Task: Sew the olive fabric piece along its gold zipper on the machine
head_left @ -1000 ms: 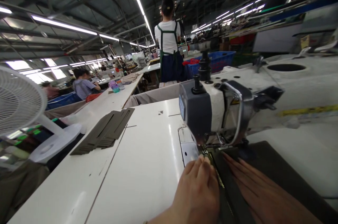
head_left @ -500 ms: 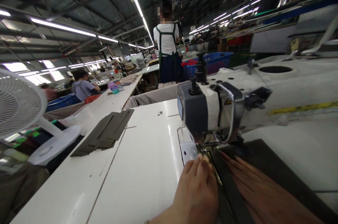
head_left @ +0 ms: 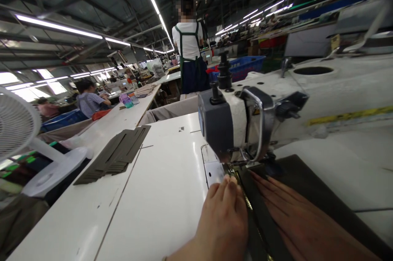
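Observation:
A white and grey sewing machine (head_left: 245, 117) stands on the white table (head_left: 159, 195). A dark fabric piece (head_left: 301, 179) with a zipper lies under its needle. My left hand (head_left: 224, 220) rests flat on the table beside the zipper, fingertips close to the presser foot. My right hand (head_left: 301, 224) lies flat on the dark fabric, fingers stretched toward the needle, pressing it down. Neither hand grips anything.
A stack of dark cut pieces (head_left: 116, 154) lies at the table's left. A white fan (head_left: 21, 130) stands at far left. A person in a white shirt and apron (head_left: 188, 56) stands behind; another sits at left (head_left: 87, 99). A blue crate (head_left: 242, 66) sits beyond the machine.
The view has shifted slightly right and up, so everything sits a bit further left. Both hands stay flat by the needle, with the fabric fed a little forward.

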A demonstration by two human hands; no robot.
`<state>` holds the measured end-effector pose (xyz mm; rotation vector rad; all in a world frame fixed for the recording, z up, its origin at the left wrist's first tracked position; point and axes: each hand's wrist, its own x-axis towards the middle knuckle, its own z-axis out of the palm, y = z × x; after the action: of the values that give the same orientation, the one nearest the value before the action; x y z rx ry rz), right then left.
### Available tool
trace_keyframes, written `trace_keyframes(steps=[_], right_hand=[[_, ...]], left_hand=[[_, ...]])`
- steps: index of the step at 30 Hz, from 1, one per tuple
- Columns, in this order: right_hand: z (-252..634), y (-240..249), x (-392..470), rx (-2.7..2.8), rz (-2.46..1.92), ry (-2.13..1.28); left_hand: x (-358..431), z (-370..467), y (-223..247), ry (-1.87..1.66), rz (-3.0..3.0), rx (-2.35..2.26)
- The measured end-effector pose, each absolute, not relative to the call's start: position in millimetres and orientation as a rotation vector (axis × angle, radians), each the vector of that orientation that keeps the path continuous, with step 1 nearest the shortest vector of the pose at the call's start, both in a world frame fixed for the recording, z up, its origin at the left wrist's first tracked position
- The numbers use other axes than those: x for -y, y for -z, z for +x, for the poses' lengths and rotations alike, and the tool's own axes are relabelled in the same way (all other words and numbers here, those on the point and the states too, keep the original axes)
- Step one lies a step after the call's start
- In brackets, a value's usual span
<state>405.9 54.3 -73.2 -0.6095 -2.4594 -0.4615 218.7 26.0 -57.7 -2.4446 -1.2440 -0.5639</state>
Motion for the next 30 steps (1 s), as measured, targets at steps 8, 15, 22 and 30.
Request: trace_keyframes(steps=[8, 15, 22, 30], right_hand=[[402.5, 66.8, -52.0, 2.495, -0.635, 0.415], [400.6, 66.5, -53.7, 2.454, -0.652, 0.475], [399.7, 73.0, -60.5, 2.435, -0.674, 0.418], [408.4, 52.6, -47.8, 2.399, -0.663, 0.279]], left_hand=[[-32.1, 215.5, 53.7, 0.508, -2.469, 1.169], [-37.1, 213.6, 56.3, 0.525, -2.432, 1.133], [-34.6, 214.0, 43.2, 0.447, -2.568, 1.334], [-39.4, 211.2, 36.6, 0.454, -2.624, 1.523]])
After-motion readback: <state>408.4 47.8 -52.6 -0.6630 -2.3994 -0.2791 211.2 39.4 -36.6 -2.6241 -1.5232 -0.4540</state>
